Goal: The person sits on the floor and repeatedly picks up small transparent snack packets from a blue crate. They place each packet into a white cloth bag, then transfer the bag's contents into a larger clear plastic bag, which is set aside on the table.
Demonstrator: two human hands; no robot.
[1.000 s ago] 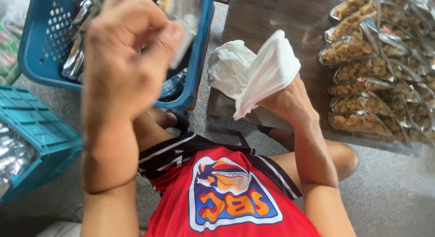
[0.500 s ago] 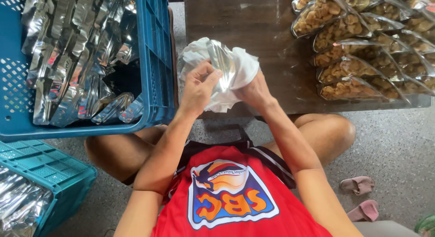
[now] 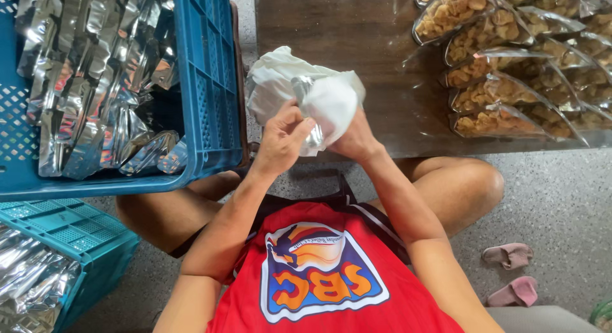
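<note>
My left hand (image 3: 284, 138) and my right hand (image 3: 354, 138) are together over the near edge of a dark wooden table (image 3: 357, 33). Between them is a silver foil pouch (image 3: 309, 103), pinched by my left fingers. My right hand grips a white cloth (image 3: 331, 100) wrapped around the pouch. More of the crumpled white cloth (image 3: 274, 75) bulges behind my hands on the table. I sit on the floor in a red jersey.
A blue plastic crate (image 3: 210, 84) full of silver foil pouches (image 3: 95, 65) stands at the left. A teal crate (image 3: 70, 231) with more foil pouches is at lower left. Clear bags of fried snacks (image 3: 503, 72) lie in rows at right. Pink slippers (image 3: 510, 272) are on the floor.
A second ago my left arm was raised close to the camera. It came down with a foil pouch, and now both hands hold pouch and cloth together.
</note>
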